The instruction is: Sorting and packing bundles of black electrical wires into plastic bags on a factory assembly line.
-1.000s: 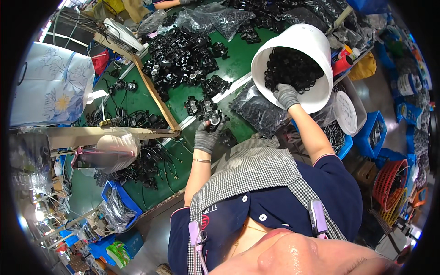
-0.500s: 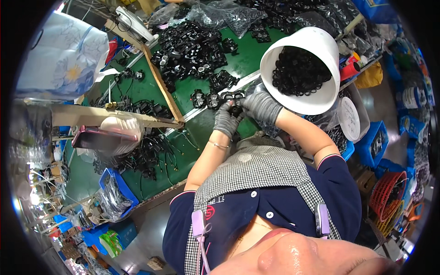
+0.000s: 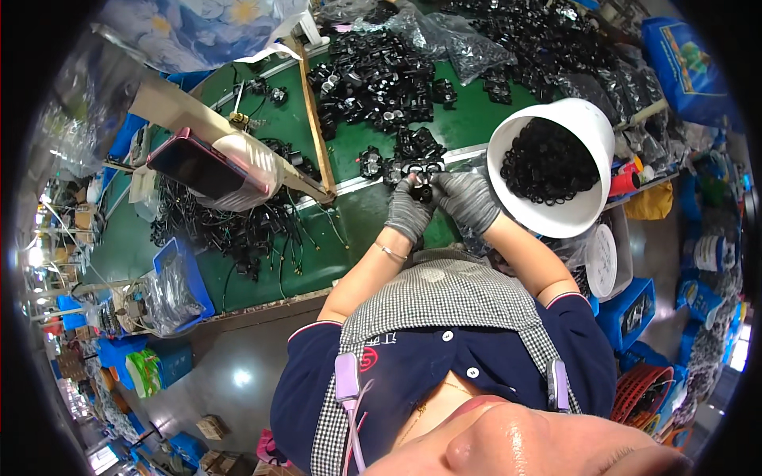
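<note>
Both my hands wear grey gloves and meet over the green table. My left hand (image 3: pixel 410 213) and my right hand (image 3: pixel 467 200) are closed around a small black plastic part (image 3: pixel 422 190), which they hold between their fingertips. Its exact shape is partly hidden by the gloves. Just beyond my fingers, more black parts (image 3: pixel 371 163) lie beside a metal strip on the table. To the right of my right hand, a white bucket (image 3: pixel 508 131) tilts toward me with many black rings (image 3: pixel 548 163) inside.
A large heap of black parts (image 3: pixel 361 75) covers the far table. Black cables (image 3: pixel 230 230) lie at left, below a phone (image 3: pixel 198 165) on a stand. A wooden strip (image 3: pixel 311 119) divides the green table (image 3: pixel 357 230). Blue bins (image 3: pixel 627 313) stand at right.
The whole view has shifted, so the table and bucket appear lower and further right. My hands stay together at the black part, and the right fingers have drawn in closer around it.
</note>
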A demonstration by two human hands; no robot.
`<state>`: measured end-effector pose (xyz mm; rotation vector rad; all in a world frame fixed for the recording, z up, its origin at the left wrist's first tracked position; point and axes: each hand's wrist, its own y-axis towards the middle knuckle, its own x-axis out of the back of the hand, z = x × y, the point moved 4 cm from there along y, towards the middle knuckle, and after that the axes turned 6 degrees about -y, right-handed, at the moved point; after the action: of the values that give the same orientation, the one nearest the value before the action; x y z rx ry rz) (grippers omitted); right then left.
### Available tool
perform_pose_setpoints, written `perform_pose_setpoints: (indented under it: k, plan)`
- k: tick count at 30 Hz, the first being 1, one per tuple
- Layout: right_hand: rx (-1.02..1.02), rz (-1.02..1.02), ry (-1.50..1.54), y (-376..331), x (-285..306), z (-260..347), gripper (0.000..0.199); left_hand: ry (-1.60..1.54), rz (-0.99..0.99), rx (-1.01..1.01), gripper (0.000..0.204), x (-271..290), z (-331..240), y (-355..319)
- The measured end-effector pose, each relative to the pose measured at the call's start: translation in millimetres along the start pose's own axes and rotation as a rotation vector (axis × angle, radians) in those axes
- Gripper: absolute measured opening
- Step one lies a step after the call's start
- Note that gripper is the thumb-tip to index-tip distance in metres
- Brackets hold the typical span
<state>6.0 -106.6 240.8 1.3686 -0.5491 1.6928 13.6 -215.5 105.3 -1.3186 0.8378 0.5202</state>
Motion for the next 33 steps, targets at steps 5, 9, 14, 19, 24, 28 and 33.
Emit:
perform_pose_setpoints:
  k: [5, 9, 14, 19, 24, 28, 33]
  plan:
    - [-0.067, 0.182, 0.044, 21.2, 1.1, 26.5, 0.021, 0.21, 0.214, 0.077, 0.045, 0.7, 5.0, 7.7]
    - [-0.033, 0.146, -0.072, 25.2, 13.1, 35.1, 0.021, 0.134, 0.245, -0.009, 0.048, -30.9, 3.3, -31.1]
    - [-0.02, 0.309, -0.128, 21.4, -2.8, 25.3, 0.021, 0.117, 0.199, 0.045, 0.048, -22.8, 5.4, -23.6]
    - [-0.097, 0.328, -0.104, 22.0, -2.0, 33.5, 0.021, 0.132, 0.311, 0.094, 0.054, -18.9, 3.5, -14.4]
    - [-0.038, 0.313, -0.098, 23.2, -4.0, 34.9, 0.022, 0.156, 0.33, 0.075, 0.049, -22.2, 0.3, -17.8]
    - [-0.003, 0.352, -0.158, 22.0, -4.3, 36.2, 0.021, 0.211, 0.282, 0.104, 0.045, -30.0, 4.0, -27.5]
    - [0.06, 0.349, -0.208, 18.3, -7.6, 36.2, 0.026, 0.209, 0.055, 0.068, 0.035, -25.8, -0.3, -17.5]
